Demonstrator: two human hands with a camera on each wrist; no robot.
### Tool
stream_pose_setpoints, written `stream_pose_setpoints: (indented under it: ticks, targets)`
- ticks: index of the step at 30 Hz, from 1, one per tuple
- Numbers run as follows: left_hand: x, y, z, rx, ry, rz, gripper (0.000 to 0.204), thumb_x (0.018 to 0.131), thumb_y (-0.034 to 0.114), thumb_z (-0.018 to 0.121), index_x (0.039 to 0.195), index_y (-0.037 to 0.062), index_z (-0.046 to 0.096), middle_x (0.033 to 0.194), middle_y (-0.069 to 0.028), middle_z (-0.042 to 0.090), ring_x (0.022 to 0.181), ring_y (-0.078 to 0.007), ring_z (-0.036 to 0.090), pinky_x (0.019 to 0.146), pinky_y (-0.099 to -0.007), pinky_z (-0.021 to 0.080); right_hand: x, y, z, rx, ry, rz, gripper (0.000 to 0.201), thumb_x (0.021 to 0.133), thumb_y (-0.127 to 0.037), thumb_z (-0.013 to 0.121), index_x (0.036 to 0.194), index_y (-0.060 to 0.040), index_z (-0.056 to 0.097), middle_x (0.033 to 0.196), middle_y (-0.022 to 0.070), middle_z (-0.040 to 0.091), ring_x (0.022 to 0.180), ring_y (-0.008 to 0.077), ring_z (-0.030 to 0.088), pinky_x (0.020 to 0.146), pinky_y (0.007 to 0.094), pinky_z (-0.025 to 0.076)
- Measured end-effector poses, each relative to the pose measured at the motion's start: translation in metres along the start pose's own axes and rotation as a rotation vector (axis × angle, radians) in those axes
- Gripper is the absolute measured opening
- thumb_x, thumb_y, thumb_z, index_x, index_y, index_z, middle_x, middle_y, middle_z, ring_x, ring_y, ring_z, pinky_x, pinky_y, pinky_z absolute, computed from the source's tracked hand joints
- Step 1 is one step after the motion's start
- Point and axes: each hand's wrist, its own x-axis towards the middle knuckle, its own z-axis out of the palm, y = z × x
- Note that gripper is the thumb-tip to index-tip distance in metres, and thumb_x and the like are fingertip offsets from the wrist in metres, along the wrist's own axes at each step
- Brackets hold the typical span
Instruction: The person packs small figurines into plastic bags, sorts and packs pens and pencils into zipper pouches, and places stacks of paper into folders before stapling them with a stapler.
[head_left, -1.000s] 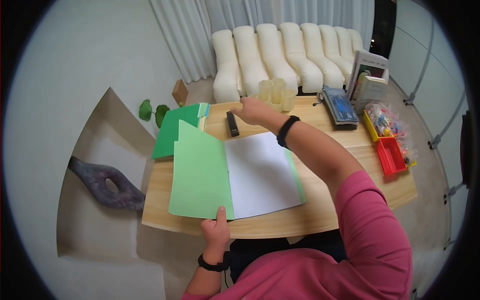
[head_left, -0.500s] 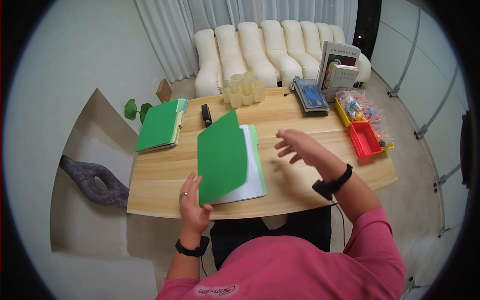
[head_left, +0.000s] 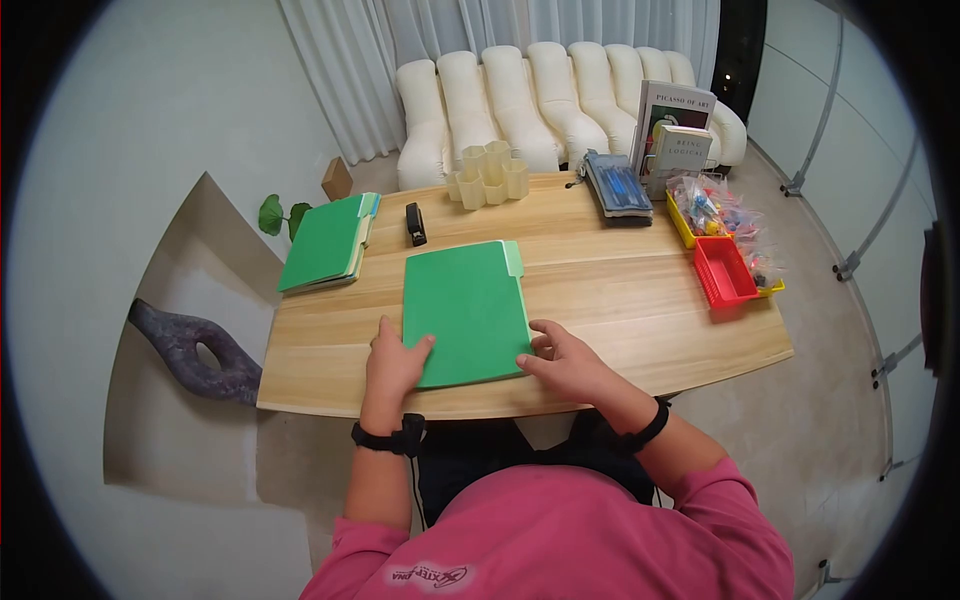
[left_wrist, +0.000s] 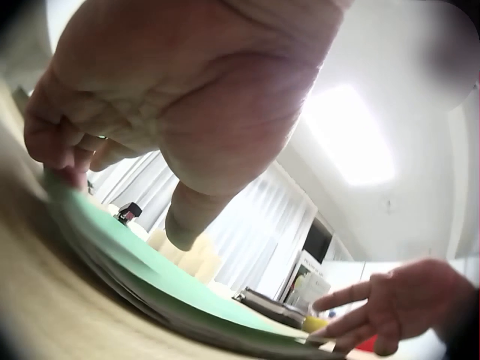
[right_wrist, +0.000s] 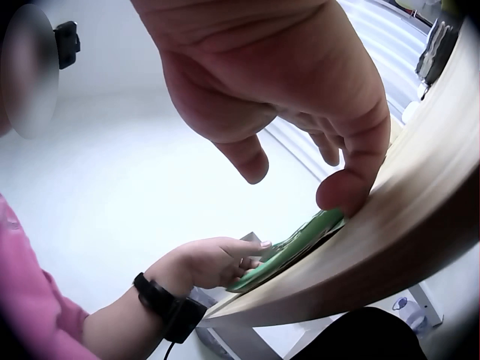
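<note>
A closed green file folder point(head_left: 465, 310) with a lighter green tab lies flat near the front edge of the wooden table. My left hand point(head_left: 397, 362) is at its left edge, fingers along the side and thumb over the cover's lower left corner. From the other side my right hand point(head_left: 565, 362) meets the lower right edge, its fingers loosely bent. In the right wrist view a fingertip is right at the edge of the folder point(right_wrist: 296, 247), thumb held apart. Papers inside are hidden by the cover. Beyond the folder lies a black stapler point(head_left: 416, 225).
A stack of folders point(head_left: 330, 243) lies at the left. Pale hexagonal holders point(head_left: 488, 178) stand at the back, with a blue pouch point(head_left: 618, 188) and upright books point(head_left: 680, 130) to their right. Red point(head_left: 724, 272) and yellow point(head_left: 682, 222) baskets sit near the right edge.
The folder lay open with white papers showing; its cover swung over to the right and now lies closed. My right hand came back from beside the stapler to the folder's right edge.
</note>
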Motion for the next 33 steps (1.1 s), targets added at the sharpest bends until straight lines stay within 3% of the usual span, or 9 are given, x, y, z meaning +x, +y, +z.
stream_pose_setpoints:
  ticks: [2,8,9,12,13,16,20,29,33]
  targets:
    - [0.014,-0.013,0.005,-0.737,-0.31,-0.027,0.057,0.1,0.018,0.074,0.146,-0.0086,0.053,0.128,-0.0216,0.074,0.112,-0.0301,0.073,0.1,-0.0423,0.058,-0.007,-0.001,-0.008,0.016,-0.016,0.034,0.085,0.1,-0.037,0.077,0.163,0.0026,0.036,0.143,0.03,0.063,0.128,0.0373,0.067,0.105,0.0429,0.055]
    - [-0.03,0.029,-0.023,-1.283,-0.367,0.058,0.033,0.108,0.001,0.06,0.141,-0.0032,0.059,0.127,-0.0102,0.073,0.112,-0.0161,0.07,0.098,-0.032,0.057,-0.022,0.009,-0.026,-0.029,0.206,-0.046,0.097,0.099,-0.033,0.08,0.169,0.0016,0.022,0.153,0.0305,0.055,0.139,0.0384,0.059,0.108,0.0459,0.052]
    - [-0.034,0.032,-0.027,-1.302,-0.347,0.119,0.031,0.109,0.005,0.063,0.139,-0.001,0.06,0.129,-0.0094,0.073,0.115,-0.0157,0.07,0.102,-0.0323,0.055,-0.023,0.009,-0.028,-0.016,0.321,-0.142,0.102,0.098,-0.032,0.081,0.17,0.001,0.017,0.154,0.0298,0.054,0.142,0.0381,0.057,0.108,0.0463,0.052]
    - [-0.044,0.051,-0.034,-1.309,-0.245,0.292,0.032,0.109,0.004,0.064,0.14,0.0005,0.059,0.132,-0.0074,0.072,0.122,-0.0165,0.067,0.109,-0.033,0.052,-0.023,-0.008,-0.036,0.325,0.26,-0.345,0.092,0.102,-0.017,0.076,0.17,-0.0011,0.016,0.149,0.022,0.058,0.138,0.0293,0.058,0.102,0.0399,0.052]
    - [-0.044,0.049,-0.03,-1.284,-0.258,0.32,0.035,0.109,0.001,0.061,0.144,0.0018,0.058,0.137,-0.0058,0.069,0.13,-0.016,0.061,0.113,-0.0335,0.047,-0.025,-0.017,-0.033,0.385,0.298,-0.445,0.067,0.105,-0.008,0.069,0.162,-0.0018,0.035,0.143,0.0153,0.063,0.132,0.023,0.061,0.103,0.038,0.052]
    - [-0.051,0.06,-0.03,-1.25,-0.231,0.395,0.034,0.109,-0.004,0.057,0.142,0.0016,0.06,0.135,-0.0055,0.067,0.127,-0.0152,0.06,0.112,-0.0321,0.046,-0.024,-0.019,-0.037,0.346,0.347,-0.556,0.043,0.106,-0.004,0.066,0.147,-0.0017,0.051,0.136,0.0103,0.068,0.127,0.0191,0.065,0.104,0.0367,0.052]
    - [-0.052,0.053,-0.005,-1.172,-0.207,0.326,0.037,0.109,-0.005,0.054,0.146,0.0017,0.057,0.137,-0.0053,0.065,0.129,-0.0154,0.059,0.113,-0.0317,0.044,-0.026,-0.003,-0.03,0.284,0.385,-0.408,0.024,0.107,-0.005,0.065,0.131,-0.001,0.062,0.123,0.007,0.074,0.118,0.0161,0.069,0.104,0.0346,0.053]
    - [-0.057,0.03,0.01,-1.062,-0.216,0.354,0.037,0.109,-0.002,0.054,0.146,0.002,0.057,0.137,-0.0075,0.066,0.131,-0.017,0.059,0.113,-0.0331,0.045,-0.028,-0.003,-0.028,0.21,0.307,-0.381,0.03,0.111,-0.009,0.063,0.139,0.0001,0.063,0.126,0.0065,0.075,0.119,0.0161,0.069,0.104,0.0327,0.052]
    - [-0.069,0.02,0.008,-1.064,-0.197,0.265,0.031,0.11,0.003,0.058,0.141,0.0023,0.059,0.131,-0.006,0.068,0.124,-0.0142,0.062,0.108,-0.0309,0.048,-0.029,-0.01,-0.021,0.414,0.28,-0.42,0.031,0.11,-0.007,0.062,0.14,0.0008,0.062,0.123,0.0096,0.075,0.112,0.0171,0.07,0.101,0.0311,0.054]
